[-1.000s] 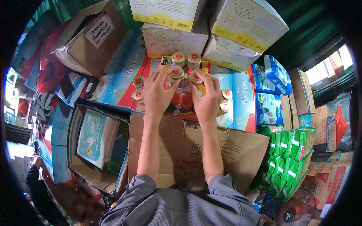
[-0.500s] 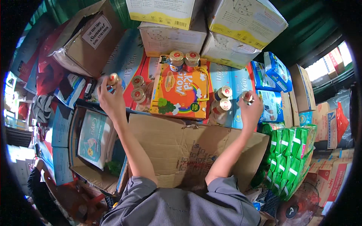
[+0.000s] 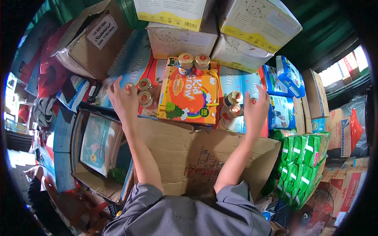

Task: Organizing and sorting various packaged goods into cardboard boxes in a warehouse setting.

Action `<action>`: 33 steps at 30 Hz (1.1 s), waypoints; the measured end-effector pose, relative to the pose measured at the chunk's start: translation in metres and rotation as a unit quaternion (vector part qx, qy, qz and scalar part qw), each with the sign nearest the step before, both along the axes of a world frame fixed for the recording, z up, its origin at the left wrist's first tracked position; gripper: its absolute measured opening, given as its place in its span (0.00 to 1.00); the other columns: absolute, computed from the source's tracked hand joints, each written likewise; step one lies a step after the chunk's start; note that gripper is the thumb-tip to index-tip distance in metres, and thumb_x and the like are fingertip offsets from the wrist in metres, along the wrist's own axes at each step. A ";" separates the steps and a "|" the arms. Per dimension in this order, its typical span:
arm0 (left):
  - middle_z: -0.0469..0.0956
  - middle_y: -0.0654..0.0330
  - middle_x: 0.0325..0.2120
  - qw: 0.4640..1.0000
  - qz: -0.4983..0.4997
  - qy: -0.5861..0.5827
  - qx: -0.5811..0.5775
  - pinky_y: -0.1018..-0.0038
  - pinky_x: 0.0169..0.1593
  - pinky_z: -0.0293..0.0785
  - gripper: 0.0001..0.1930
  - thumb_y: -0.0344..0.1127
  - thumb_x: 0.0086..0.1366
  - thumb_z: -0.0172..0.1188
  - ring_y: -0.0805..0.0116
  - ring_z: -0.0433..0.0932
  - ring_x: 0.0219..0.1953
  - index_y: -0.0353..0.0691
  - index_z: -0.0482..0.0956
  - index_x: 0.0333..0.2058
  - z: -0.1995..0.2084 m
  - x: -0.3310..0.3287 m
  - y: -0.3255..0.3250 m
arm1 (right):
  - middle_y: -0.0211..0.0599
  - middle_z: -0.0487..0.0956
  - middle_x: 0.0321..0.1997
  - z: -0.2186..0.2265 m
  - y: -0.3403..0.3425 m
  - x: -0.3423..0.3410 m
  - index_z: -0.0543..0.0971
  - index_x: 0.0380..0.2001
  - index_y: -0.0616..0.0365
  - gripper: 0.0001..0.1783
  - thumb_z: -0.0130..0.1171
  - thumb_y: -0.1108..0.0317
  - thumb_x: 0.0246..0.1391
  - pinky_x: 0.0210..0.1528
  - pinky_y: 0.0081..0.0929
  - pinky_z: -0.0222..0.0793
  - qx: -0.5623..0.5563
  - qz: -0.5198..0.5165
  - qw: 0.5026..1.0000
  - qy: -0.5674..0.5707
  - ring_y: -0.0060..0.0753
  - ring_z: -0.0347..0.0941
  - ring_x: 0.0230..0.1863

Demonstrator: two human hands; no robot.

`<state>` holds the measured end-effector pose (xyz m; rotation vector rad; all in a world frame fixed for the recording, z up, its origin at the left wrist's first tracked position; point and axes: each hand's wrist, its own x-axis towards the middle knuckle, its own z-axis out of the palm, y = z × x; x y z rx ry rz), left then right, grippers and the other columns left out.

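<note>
My left hand (image 3: 123, 103) is curled around a small gold-lidded jar (image 3: 129, 88), close beside two jars of the same kind (image 3: 145, 91) left of the orange box. On the other side, my right hand (image 3: 256, 112) closes on another such jar (image 3: 254, 101), mostly hidden by the fingers. Just left of it stand two more jars (image 3: 235, 103). Between my hands lies the orange carton with a yellow handle (image 3: 188, 94), and a further pair of jars (image 3: 193, 63) stands at its far edge.
White-and-yellow cartons (image 3: 181, 41) are stacked behind. A brown box (image 3: 92, 43) sits far left, an open cardboard box (image 3: 169, 149) nearest me. Blue packs (image 3: 281, 112) and green packets (image 3: 303, 161) lie at right, a box of white-and-teal packs (image 3: 98, 143) at left.
My left hand has carried its jar rightward, up to the pair beside the orange carton. My right hand has shifted slightly left, closer to the two jars there.
</note>
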<state>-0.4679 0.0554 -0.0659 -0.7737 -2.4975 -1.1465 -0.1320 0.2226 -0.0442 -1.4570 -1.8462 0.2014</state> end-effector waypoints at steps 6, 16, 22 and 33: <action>0.68 0.46 0.64 0.963 -0.220 0.100 0.117 0.56 0.67 0.64 0.28 0.24 0.59 0.60 0.44 0.66 0.66 0.40 0.75 0.61 0.025 0.046 0.045 | 0.54 0.73 0.61 0.023 -0.009 -0.085 0.70 0.63 0.59 0.31 0.66 0.68 0.58 0.65 0.44 0.68 0.062 0.208 0.974 0.057 0.58 0.71 0.62; 0.63 0.48 0.65 0.916 -0.394 0.041 0.056 0.53 0.65 0.66 0.34 0.15 0.60 0.48 0.41 0.65 0.65 0.44 0.70 0.65 0.019 0.080 0.085 | 0.56 0.70 0.63 0.009 0.005 -0.138 0.70 0.62 0.58 0.34 0.66 0.78 0.51 0.62 0.46 0.70 0.041 0.285 0.957 0.025 0.63 0.70 0.62; 0.70 0.49 0.54 0.934 -0.344 0.020 0.099 0.57 0.56 0.71 0.27 0.20 0.58 0.61 0.45 0.71 0.52 0.41 0.74 0.57 0.019 0.084 0.080 | 0.48 0.73 0.52 0.016 -0.009 -0.132 0.75 0.54 0.59 0.31 0.72 0.79 0.43 0.53 0.45 0.74 0.091 0.257 0.962 0.024 0.55 0.75 0.51; 0.81 0.56 0.41 0.947 -0.266 0.076 0.162 0.64 0.48 0.75 0.22 0.36 0.59 0.72 0.58 0.78 0.44 0.41 0.81 0.52 0.050 0.052 0.024 | 0.36 0.79 0.36 0.062 -0.021 -0.011 0.82 0.44 0.61 0.21 0.74 0.61 0.50 0.40 0.27 0.73 0.012 0.192 0.973 0.130 0.29 0.77 0.35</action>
